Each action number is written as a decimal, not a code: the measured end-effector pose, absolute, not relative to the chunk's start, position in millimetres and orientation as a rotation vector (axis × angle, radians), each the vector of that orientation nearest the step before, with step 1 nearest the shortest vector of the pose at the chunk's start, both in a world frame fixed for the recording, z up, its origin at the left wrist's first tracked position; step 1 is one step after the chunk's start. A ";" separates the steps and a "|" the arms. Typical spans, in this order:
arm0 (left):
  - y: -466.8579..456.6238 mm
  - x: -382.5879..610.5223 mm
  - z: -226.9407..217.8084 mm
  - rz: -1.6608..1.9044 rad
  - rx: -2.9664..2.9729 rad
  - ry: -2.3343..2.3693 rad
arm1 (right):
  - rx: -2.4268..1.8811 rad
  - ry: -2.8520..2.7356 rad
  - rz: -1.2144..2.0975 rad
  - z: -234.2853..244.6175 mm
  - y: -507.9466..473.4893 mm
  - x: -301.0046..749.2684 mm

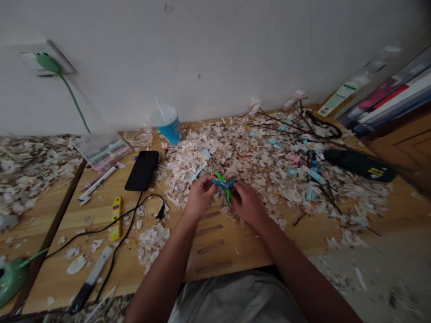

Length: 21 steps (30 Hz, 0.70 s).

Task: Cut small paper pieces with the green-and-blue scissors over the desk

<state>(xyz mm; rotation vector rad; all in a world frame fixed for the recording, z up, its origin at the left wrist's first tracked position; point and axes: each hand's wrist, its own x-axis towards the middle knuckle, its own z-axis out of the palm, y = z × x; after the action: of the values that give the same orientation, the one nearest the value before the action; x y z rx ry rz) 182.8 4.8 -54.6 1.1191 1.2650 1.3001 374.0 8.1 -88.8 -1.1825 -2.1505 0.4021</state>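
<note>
In my right hand (248, 201) I hold a small pair of blue and green scissors (226, 185), with its fingers around the handles. The scissors are spread apart, blades towards my left hand. My left hand (201, 195) is closed in a pinch beside the blade tips; whatever is between its fingers is too small to make out. Both hands are over the near edge of a big heap of pale, petal-like scraps (188, 166) on the wooden table (242, 255). A smaller pile of pale scraps (153, 242) lies left of my left forearm.
To the left are a black phone (142, 170), a yellow box cutter (116, 218), a grey-bladed knife (96, 269) and a black cable (114, 255). A blue cup (169, 128) stands by the wall. Flowering twigs (303, 128) and a dark green cylindrical thing (358, 166) lie on the right.
</note>
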 end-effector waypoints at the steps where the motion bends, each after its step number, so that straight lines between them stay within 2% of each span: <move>1: 4.6 181.7 -55.1 1.296 1.147 1.270 | -1.180 -2.153 0.399 -89.0 8.0 374.1; 7: 2.7 183.4 -54.9 1.327 1.201 1.313 | -1.187 -2.129 0.389 -92.4 7.8 373.9; 15: 2.4 206.2 -64.1 1.434 0.646 0.968 | -1.216 -2.105 0.410 -96.9 8.2 373.6; 21: 2.4 201.2 -61.6 1.407 0.778 1.063 | -1.196 -2.105 0.408 -96.1 8.4 373.8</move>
<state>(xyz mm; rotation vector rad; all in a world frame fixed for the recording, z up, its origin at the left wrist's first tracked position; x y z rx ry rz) 201.2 2.4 -61.6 0.7783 1.0630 1.4068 373.8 8.4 -96.1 -1.1959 -2.1052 0.4078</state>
